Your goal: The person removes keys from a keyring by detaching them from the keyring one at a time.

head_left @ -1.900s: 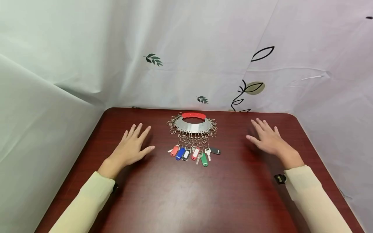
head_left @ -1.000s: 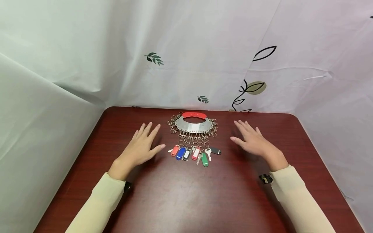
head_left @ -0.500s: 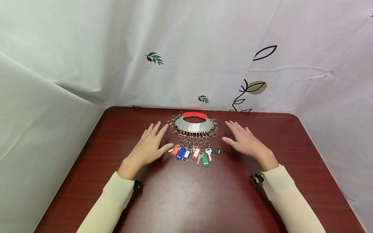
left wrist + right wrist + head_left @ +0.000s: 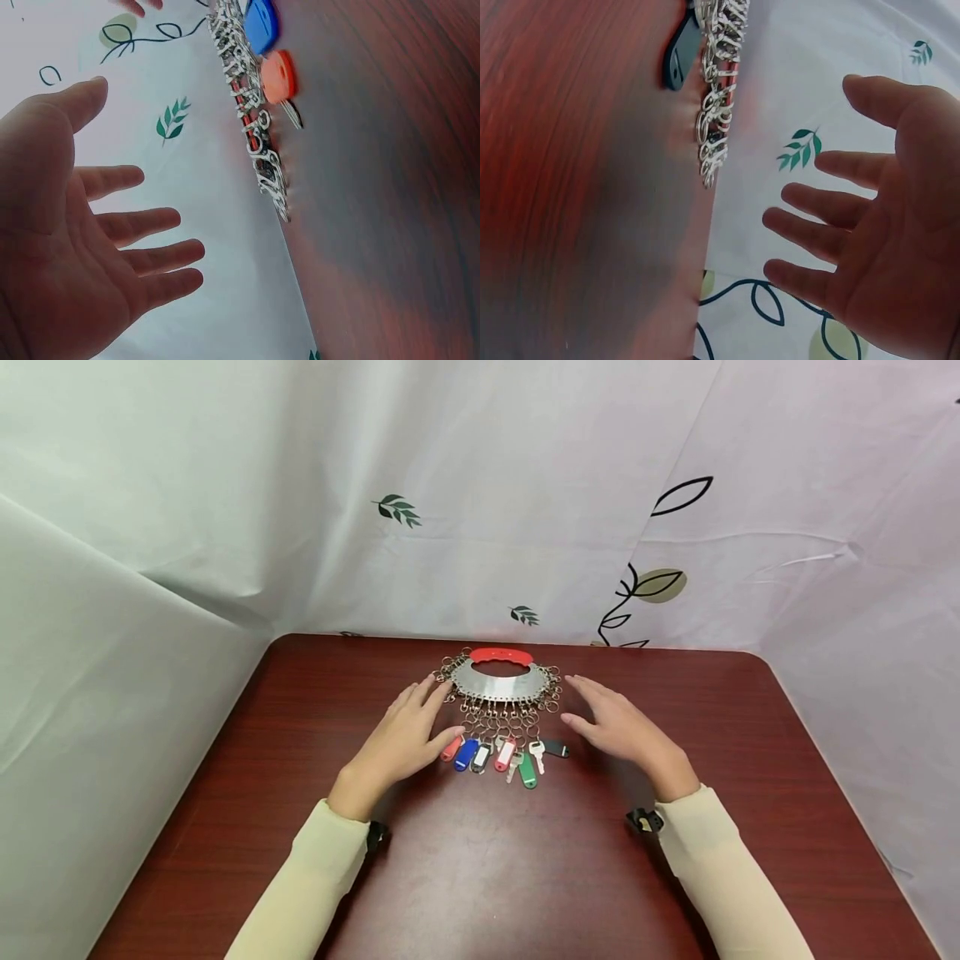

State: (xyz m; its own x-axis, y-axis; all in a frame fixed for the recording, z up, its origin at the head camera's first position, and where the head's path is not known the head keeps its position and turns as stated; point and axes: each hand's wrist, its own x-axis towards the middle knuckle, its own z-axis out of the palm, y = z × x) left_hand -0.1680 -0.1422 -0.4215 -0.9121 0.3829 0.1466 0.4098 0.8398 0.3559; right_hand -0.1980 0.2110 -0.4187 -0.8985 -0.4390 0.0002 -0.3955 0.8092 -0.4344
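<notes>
A key holder, a curved metal plate [image 4: 497, 685] with a red handle [image 4: 501, 656], lies flat on the table. Small clips and rings line its edge. Several key tags hang off the near side, among them a blue tag [image 4: 466, 755], a green tag [image 4: 528, 772] and a black tag [image 4: 556, 748], with bare keys [image 4: 537, 757] between them. My left hand [image 4: 401, 735] hovers at the left of the holder, its fingers spread and its thumb over the orange-red tag [image 4: 278, 76]. To the right, my right hand [image 4: 622, 727] hovers with fingers extended. Neither hand holds anything.
The dark red wooden table [image 4: 480, 877] has rounded far corners. Behind it and at both sides hangs a pale curtain [image 4: 465, 485] printed with leaves. Both wrists wear dark straps under cream sleeves [image 4: 315, 877].
Both hands have moved inward from the table's sides, the left one rightward and the right one leftward, nearing the key holder. The holder and its tags have stayed put.
</notes>
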